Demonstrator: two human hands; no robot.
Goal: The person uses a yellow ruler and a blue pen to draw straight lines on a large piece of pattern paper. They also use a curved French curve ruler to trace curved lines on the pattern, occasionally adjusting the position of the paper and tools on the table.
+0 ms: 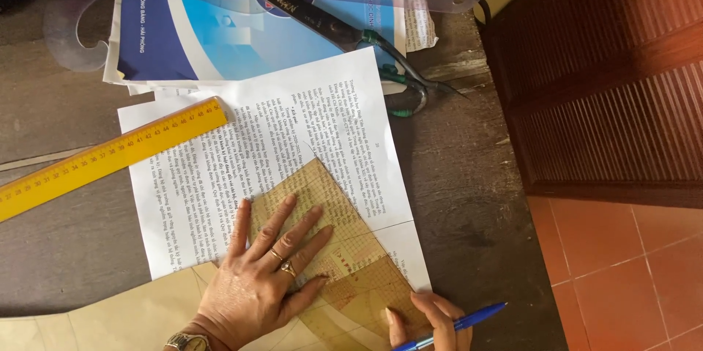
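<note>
Left hand [267, 274] lies flat with fingers spread, pinning the amber set square [344, 248] on the printed sheet [293, 153], while the right hand [432, 325] at five o'clock pinches a blue pen [461, 324] at its edge.

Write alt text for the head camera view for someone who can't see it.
A left hand with rings presses a translucent amber grid ruler flat on a printed white paper sheet, while the right hand holds a blue ballpoint pen at the ruler's edge. A long yellow ruler and black scissors lie on the dark wooden table.
</note>
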